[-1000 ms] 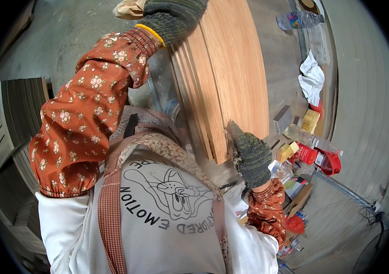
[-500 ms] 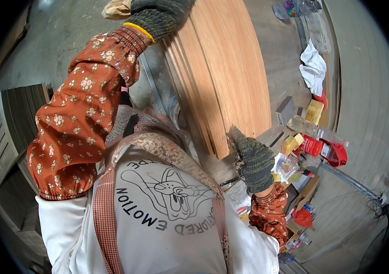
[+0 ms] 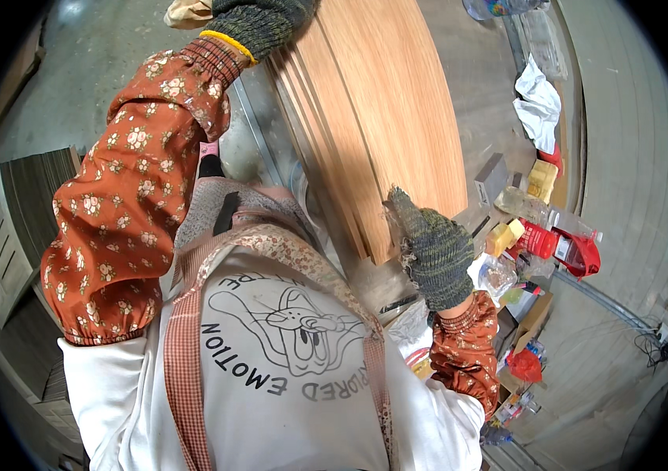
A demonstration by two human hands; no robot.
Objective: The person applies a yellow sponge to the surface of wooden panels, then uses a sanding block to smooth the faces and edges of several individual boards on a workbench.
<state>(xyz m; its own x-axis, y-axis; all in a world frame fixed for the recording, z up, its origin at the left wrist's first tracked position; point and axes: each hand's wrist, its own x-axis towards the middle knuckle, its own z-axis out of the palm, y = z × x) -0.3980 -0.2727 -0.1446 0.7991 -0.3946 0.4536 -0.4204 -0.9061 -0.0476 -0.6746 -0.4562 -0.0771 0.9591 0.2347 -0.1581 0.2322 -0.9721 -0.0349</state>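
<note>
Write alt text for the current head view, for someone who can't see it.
A stack of wood-grain boards lies before a person in floral sleeves, the gloved left grip at its left edge and gloved right grip at its near end. Crumpled white material and a red container lie to the right.

Grey, speckled floor (image 3: 83,86) fills the upper left of the frame, catching light; a pale, ribbed wall (image 3: 632,157) curves along the right, beyond the grey surface (image 3: 483,102).
</note>
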